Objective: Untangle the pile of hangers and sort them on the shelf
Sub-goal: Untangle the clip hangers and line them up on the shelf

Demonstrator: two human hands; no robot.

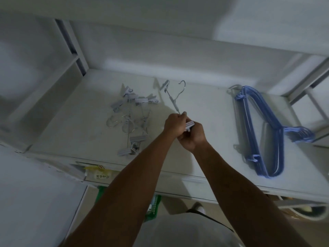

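A single camera rides on the person's head, at standing height, right up against the shelf [210,102]. It faces forward and steeply down onto the shelf top. It is near enough that both bare forearms enter from the bottom edge and fill the lower half. The left hand [173,123] and right hand [193,138], gripping a clip hanger [189,124], sit about mid-frame. The wide lens bows the shelf's edges and takes in most of its width, the wall behind and a shoe [199,208] on the floor below.

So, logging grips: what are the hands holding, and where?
The left hand and right hand hold one clip hanger by its near-end clip.
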